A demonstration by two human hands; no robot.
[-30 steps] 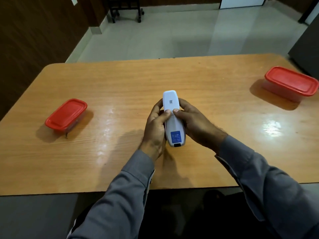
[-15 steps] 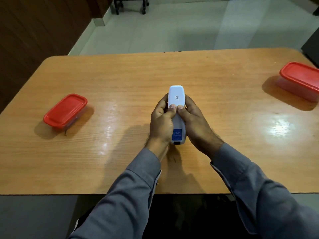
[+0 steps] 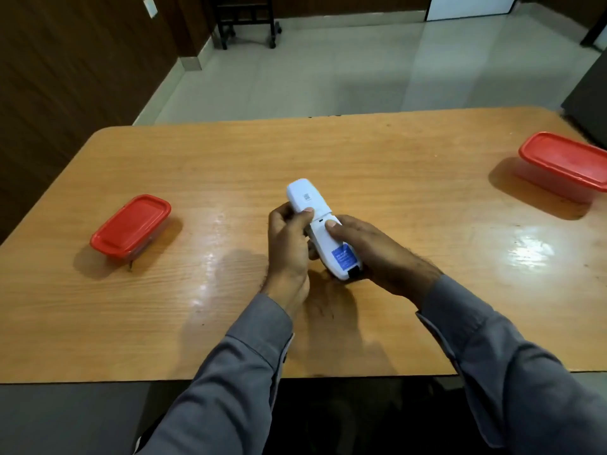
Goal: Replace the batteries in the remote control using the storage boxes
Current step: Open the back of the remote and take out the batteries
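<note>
Head view: two red-lidded boxes (image 3: 131, 224) (image 3: 563, 164), lids on, contents unseen.

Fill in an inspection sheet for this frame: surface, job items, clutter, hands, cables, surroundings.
Surface: wooden table, glossy, glare patches.
Job items: white remote held above the table, back up, blue sticker near its close end; back cover looks partly slid. Left red-lidded box and right red-lidded box, both lidded.
Clutter: nothing seen.
Hands: left hand and right hand both grip the remote, thumbs on its back.
Cables: nothing seen.
Surroundings: tiled floor, dark wood wall, wheeled stand.
</note>
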